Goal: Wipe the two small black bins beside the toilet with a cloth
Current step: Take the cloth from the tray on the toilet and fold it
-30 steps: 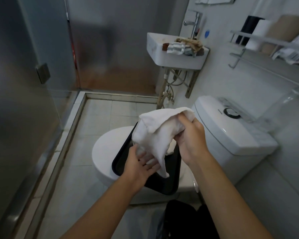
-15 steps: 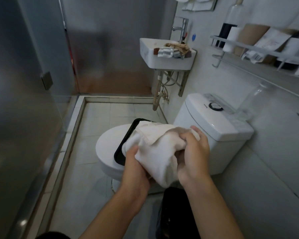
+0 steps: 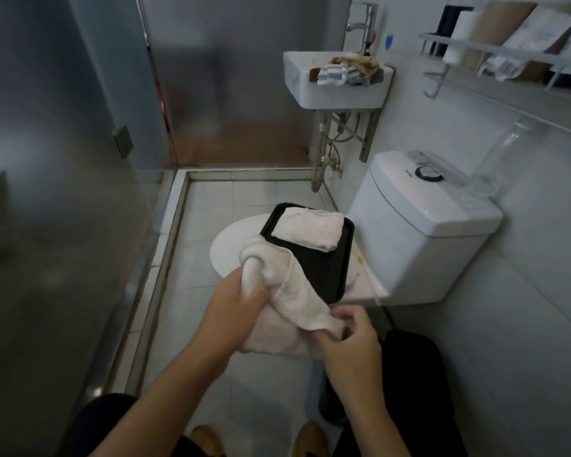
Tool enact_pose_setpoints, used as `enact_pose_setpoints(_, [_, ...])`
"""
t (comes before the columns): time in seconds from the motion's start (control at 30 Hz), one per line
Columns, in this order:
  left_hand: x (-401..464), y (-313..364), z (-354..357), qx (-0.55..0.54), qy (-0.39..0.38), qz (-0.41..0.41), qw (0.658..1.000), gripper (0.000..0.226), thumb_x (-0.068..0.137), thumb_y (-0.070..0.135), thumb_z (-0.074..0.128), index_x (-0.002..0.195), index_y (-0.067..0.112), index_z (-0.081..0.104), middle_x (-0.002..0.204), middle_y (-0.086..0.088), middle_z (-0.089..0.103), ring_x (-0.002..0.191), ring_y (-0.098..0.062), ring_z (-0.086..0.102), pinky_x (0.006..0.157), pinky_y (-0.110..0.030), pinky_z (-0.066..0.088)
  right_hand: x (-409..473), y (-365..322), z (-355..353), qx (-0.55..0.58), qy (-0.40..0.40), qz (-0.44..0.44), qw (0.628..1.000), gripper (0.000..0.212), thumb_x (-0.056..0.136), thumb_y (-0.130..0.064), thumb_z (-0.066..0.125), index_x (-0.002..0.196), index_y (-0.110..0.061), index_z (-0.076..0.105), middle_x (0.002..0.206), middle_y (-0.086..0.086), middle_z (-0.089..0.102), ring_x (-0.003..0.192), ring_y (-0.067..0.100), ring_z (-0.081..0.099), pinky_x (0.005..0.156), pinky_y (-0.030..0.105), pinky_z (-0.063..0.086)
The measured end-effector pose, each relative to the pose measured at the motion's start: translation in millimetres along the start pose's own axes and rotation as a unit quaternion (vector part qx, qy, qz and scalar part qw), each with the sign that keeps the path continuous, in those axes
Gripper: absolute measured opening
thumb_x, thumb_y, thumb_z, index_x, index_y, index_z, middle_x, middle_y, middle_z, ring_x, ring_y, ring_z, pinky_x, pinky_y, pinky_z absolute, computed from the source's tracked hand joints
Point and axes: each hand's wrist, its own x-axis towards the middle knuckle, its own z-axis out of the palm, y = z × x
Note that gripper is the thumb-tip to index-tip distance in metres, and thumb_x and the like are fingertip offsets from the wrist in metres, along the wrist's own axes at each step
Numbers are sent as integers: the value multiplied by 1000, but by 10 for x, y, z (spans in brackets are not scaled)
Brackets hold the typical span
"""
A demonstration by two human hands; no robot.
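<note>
No text reads clearly — a small dark mark on the toilet tank lid [image 3: 408, 173] and print on the shelf packets [image 3: 501, 65] stay too blurred.

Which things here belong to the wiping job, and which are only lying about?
For the job:
- white cloth, held by the left hand and the right hand
- black bin, low beside the toilet

Lying about:
- black tray on the toilet lid
- folded cloth on the tray
- rags in the sink
- items on the wall shelf
</note>
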Motion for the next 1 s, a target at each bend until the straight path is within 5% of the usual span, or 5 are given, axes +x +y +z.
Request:
enact_pose_setpoints(0.17, [196,46,-133,191,-136,85,968,11,90,16,52,84,11,61,78,-1,65,68,-13,53,58,-21,42,-33,151,244,116,-99,-26,988,22,86,-24,73,107,-30,68,101,-6,71,95,11,66,78,30,55])
enact_pose_setpoints(0.37, [392,158,-238,254,-182,93,945,18,86,20,54,79,4,55,73,-4,57,65,-13,46,60,-29,39,22,356,269,391,-79,393,828,21,98,-15,44,102,-4,61,80,16,72,68,29,66,57,31,50])
enact_pose_setpoints(0.6, [472,277,-123,370,-353,151,846,17,89,30,57,82,17,64,80,-2,66,68,-12,59,62,-28,48,153,-19,-51,121,-207,-102,965,74,84,-49,72,147,-49,32,150,-23,37,136,-9,35,101,15,40])
enact_pose_setpoints(0.87, [713,115,219,367,-485,134,782,16,88,31,61,99,28,71,91,7,70,81,-10,66,78,-30,57,365,189,-98,167,-264,-42,949,24,96,-22,65,120,-21,70,117,-3,71,113,14,65,95,35,55])
enact_pose_setpoints(1.0, [844,-143,343,271,-431,107,854,14,80,30,76,93,29,73,87,9,72,79,-6,69,68,-24,59,446,451,-159,165,-220,33,961,14,96,-20,65,105,-17,75,104,3,74,101,17,69,82,28,55])
